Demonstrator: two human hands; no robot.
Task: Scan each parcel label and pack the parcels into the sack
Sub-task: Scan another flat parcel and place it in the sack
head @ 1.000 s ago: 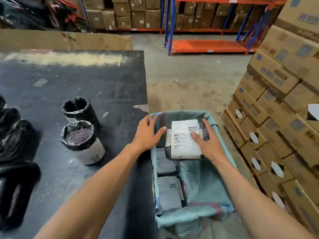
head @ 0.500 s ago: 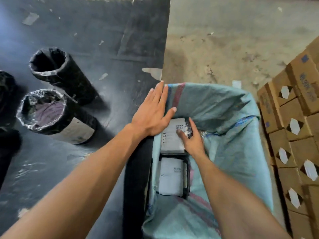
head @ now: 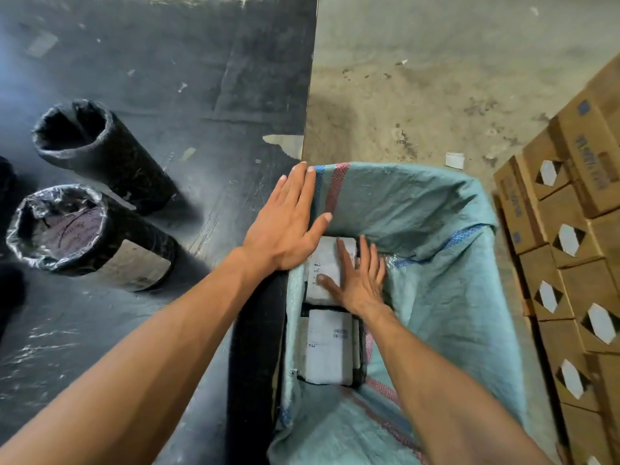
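Observation:
A pale green woven sack (head: 436,229) stands open beside the black table. Inside it lie two black-wrapped parcels with white labels: a far parcel (head: 323,263) and a near parcel (head: 327,347). My right hand (head: 359,280) is down in the sack, fingers spread flat, pressing on the far parcel. My left hand (head: 288,223) lies flat with straight fingers on the sack's left rim at the table's edge, holding nothing.
The black table (head: 151,78) fills the left side. On it stand two black-wrapped cylinders, one far (head: 100,149) and one near (head: 90,239), with dark bundles at the left edge. Stacked cardboard boxes (head: 570,263) rise on the right. Bare concrete floor (head: 436,78) lies beyond the sack.
The right hand has lowered the labelled parcel into the sack and let go its grip, now pressing it flat. The left hand stayed on the rim. The view has tilted downward.

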